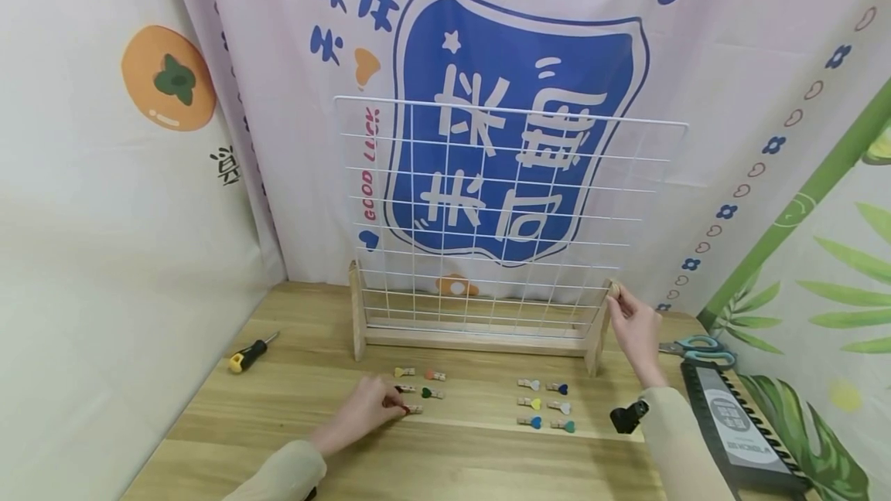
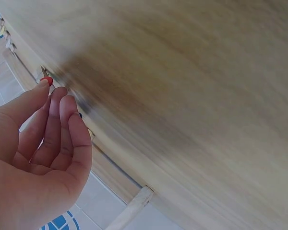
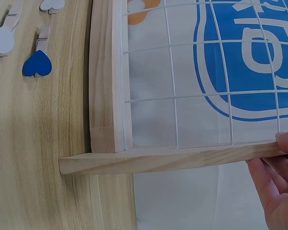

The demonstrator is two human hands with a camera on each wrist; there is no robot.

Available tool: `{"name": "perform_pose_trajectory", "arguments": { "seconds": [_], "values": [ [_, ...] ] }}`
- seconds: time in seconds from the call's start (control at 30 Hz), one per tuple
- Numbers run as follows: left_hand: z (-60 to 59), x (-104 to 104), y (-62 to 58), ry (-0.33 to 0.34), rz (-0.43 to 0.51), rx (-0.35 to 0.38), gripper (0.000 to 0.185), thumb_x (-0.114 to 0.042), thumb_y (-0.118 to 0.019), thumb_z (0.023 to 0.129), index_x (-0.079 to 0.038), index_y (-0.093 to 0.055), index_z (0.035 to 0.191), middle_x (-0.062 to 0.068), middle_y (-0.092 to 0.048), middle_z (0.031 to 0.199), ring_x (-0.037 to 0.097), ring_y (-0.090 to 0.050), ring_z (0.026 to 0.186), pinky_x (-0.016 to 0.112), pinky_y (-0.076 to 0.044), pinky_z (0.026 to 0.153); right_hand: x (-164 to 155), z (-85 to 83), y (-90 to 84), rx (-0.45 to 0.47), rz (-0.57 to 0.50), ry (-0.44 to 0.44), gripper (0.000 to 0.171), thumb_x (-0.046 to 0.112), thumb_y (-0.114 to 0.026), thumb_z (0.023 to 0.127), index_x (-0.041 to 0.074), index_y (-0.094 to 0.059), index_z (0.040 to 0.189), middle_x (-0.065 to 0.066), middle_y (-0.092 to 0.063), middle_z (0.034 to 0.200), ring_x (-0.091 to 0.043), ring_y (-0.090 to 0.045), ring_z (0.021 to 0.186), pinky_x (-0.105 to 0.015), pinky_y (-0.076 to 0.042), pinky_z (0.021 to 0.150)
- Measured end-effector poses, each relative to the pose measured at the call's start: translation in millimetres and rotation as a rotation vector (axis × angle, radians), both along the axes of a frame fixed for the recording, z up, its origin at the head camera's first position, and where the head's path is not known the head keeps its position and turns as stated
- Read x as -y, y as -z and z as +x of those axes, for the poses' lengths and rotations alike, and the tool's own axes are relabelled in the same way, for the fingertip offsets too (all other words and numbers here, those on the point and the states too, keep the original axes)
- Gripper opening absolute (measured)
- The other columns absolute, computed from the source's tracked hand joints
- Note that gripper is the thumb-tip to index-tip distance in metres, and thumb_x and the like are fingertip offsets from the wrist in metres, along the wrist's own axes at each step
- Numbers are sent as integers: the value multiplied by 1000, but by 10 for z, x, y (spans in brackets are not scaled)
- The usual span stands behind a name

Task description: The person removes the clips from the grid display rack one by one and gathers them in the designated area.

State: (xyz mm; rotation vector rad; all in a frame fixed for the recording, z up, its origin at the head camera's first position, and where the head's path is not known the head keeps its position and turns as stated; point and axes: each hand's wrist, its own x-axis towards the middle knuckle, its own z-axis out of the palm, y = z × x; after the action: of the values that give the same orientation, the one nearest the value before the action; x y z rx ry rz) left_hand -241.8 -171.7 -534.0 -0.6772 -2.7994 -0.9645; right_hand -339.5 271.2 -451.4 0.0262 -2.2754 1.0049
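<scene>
A small wooden clothespin with a red heart (image 2: 47,80) is pinched between thumb and fingertip of my left hand (image 1: 365,408), low over the table. Just beyond it lie other heart clothespins: yellow (image 1: 404,372), coral (image 1: 435,375), green (image 1: 431,393) and a dark one partly hidden by the hand. My right hand (image 1: 635,327) grips the upper end of the right wooden upright (image 3: 182,160). That upright belongs to a stand (image 1: 473,340) holding a white wire grid (image 1: 511,111) upright. In front of its right half sit several more clothespins, including a blue heart (image 3: 37,63).
At the left of the table lies a yellow-and-black screwdriver (image 1: 249,354). Scissors with blue handles (image 1: 699,350) and a black-and-white item (image 1: 745,431) lie at the right. Printed cloth (image 1: 292,176) hangs close behind the grid and along both sides.
</scene>
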Motion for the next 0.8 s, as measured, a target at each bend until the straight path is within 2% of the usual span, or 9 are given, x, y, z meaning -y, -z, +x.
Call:
{"name": "perform_pose_trajectory", "arguments": {
  "seconds": [0.27, 0.8],
  "values": [
    [16, -1, -1, -4, 8, 33, 4, -4, -80, 78, -2, -77, 80, 6, -71, 80, 2, -60, 65, 13, -49, 56, -7, -7, 4, 4, 0, -3, 35, 9, -63, 96, -6, -60, 128, -29, -65, 121, -44, -70, 102, -36, -53, 81],
    [8, 15, 9, 2, 30, 58, 4, -3, -80, 78, -2, -77, 81, 8, -72, 81, 0, -60, 65, 12, -50, 57, -20, -17, 1, 9, 10, -8, 35, 10, -63, 96, -6, -60, 128, -29, -65, 120, -44, -70, 101, -40, -53, 82]
  ]
}}
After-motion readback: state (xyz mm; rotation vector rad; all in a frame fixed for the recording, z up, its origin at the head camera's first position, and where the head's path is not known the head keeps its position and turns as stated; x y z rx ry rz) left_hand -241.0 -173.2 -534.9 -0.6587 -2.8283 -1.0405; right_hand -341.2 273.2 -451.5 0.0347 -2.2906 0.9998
